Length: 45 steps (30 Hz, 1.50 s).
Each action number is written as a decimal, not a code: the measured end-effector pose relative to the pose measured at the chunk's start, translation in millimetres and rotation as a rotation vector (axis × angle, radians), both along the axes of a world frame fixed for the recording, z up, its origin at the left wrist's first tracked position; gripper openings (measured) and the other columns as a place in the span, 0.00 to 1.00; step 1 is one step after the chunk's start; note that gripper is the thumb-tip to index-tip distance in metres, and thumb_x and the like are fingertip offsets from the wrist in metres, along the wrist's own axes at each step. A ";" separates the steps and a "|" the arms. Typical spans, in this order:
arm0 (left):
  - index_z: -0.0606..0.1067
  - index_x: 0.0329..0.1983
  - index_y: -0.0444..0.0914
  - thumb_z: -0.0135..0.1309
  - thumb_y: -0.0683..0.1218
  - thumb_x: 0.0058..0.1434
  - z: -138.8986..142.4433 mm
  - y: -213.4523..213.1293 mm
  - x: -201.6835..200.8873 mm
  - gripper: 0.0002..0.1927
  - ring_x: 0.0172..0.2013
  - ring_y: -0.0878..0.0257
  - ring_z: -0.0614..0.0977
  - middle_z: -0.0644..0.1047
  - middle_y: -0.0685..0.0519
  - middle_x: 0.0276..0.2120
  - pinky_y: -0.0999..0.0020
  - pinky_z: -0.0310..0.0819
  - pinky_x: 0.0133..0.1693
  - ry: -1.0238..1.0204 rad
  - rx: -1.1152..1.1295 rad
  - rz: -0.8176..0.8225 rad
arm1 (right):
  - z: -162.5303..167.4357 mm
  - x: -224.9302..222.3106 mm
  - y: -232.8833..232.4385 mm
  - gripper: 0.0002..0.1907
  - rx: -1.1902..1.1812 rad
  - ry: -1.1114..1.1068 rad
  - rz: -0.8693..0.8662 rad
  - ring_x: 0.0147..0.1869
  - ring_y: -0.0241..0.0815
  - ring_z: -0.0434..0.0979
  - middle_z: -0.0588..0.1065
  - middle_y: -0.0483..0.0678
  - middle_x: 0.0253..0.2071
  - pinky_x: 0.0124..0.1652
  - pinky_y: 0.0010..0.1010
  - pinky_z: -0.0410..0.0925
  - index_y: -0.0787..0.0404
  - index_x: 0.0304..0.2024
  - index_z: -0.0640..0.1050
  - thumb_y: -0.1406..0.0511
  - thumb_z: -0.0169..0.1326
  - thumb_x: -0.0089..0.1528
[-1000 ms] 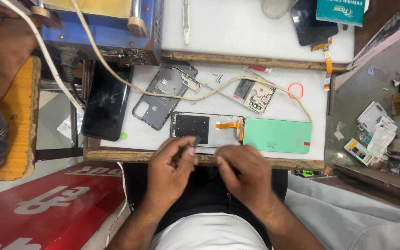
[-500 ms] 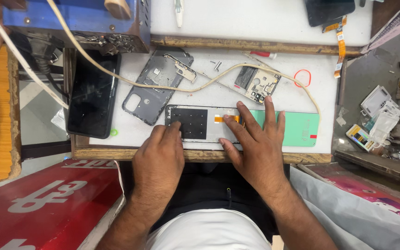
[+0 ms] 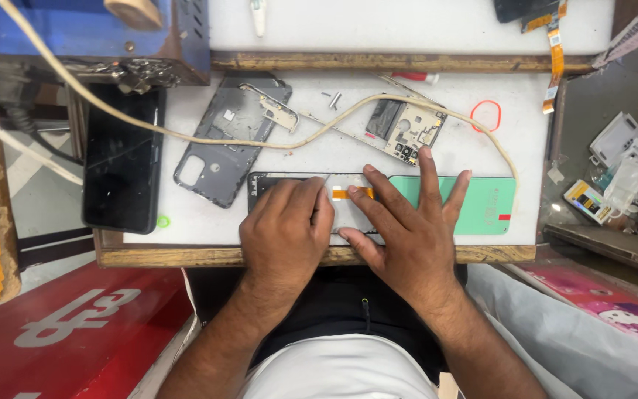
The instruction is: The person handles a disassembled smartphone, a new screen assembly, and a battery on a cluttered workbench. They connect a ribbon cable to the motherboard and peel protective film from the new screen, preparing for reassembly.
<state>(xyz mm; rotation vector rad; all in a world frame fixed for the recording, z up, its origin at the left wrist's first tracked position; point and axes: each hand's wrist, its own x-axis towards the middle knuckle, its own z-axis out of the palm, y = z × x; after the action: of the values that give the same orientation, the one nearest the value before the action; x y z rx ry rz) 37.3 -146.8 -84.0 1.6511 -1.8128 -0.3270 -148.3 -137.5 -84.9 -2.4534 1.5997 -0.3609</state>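
Note:
An opened phone body point(image 3: 348, 210) with an orange flex cable lies near the front edge of the white work mat point(image 3: 186, 222). My left hand point(image 3: 283, 233) rests on its left half, fingers curled and pressing down. My right hand point(image 3: 407, 225) lies flat with spread fingers over the phone's right half and the edge of a mint-green back panel point(image 3: 481, 207). Neither hand holds a tool that I can see. Much of the phone body is hidden under both hands.
A grey phone frame point(image 3: 227, 144) and a small circuit board point(image 3: 406, 131) lie farther back. A cream cable point(image 3: 275, 140) crosses the mat. A black phone point(image 3: 122, 166) lies at left, a red ring point(image 3: 486, 115) at right. Clutter lies on the floor to the right.
Both hands moved from the table's front edge up onto the phone body. My right hand spread flat over it and the green panel. The view has closed in.

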 end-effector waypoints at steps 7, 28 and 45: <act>0.79 0.42 0.36 0.64 0.41 0.60 -4.9 -1.1 -0.4 0.08 0.32 0.58 0.82 0.78 0.51 0.31 0.64 0.79 0.33 -0.010 0.004 -0.005 | -7.5 -3.3 3.0 0.27 -0.040 -0.018 0.014 0.81 0.66 0.43 0.69 0.39 0.70 0.66 0.83 0.27 0.45 0.59 0.80 0.43 0.61 0.62; 0.79 0.42 0.35 0.63 0.41 0.62 -9.3 -2.8 -1.6 0.07 0.33 0.60 0.84 0.80 0.52 0.32 0.68 0.80 0.32 0.007 0.008 -0.007 | -27.6 17.8 28.5 0.21 -0.084 0.033 0.017 0.82 0.52 0.54 0.69 0.36 0.72 0.71 0.69 0.22 0.49 0.65 0.78 0.57 0.57 0.70; 0.78 0.33 0.37 0.64 0.44 0.62 -11.8 -2.9 24.5 0.07 0.24 0.63 0.81 0.79 0.54 0.26 0.66 0.75 0.25 -0.086 0.177 0.214 | -29.3 15.4 26.1 0.18 -0.047 0.028 0.001 0.82 0.53 0.50 0.71 0.35 0.70 0.71 0.67 0.22 0.45 0.64 0.79 0.55 0.55 0.72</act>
<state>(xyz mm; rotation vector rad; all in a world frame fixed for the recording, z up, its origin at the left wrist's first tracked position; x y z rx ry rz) 61.9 -149.7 -95.8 1.9906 -1.6880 -0.3329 -132.9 -111.4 -114.2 -2.5046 1.6185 -0.3703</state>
